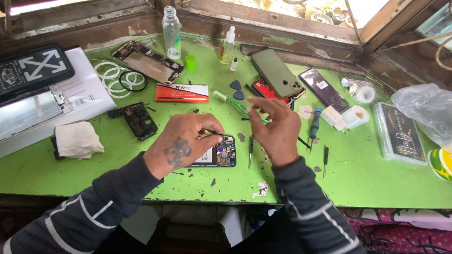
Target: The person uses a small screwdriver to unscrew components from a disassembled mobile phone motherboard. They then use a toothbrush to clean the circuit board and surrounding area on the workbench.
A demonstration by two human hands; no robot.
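An opened phone (221, 154) with its circuit board bare lies on the green table (358, 174) in front of me. My left hand (186, 138) rests on it and pinches thin tweezers whose tip points at the board. My right hand (275, 127) hovers just right of the phone, fingers loosely curled; whether it holds something small I cannot tell. A small screwdriver (250, 149) lies between the phone and my right hand.
Behind are a green-cased phone (277, 73), a red phone, a dark phone (324, 88), a gutted phone (148, 61), a black frame part (139, 120), a red-and-white box (182, 92), two bottles, picks, white tape rolls (356, 115), a cloth (77, 139) and a plastic bag (423, 110).
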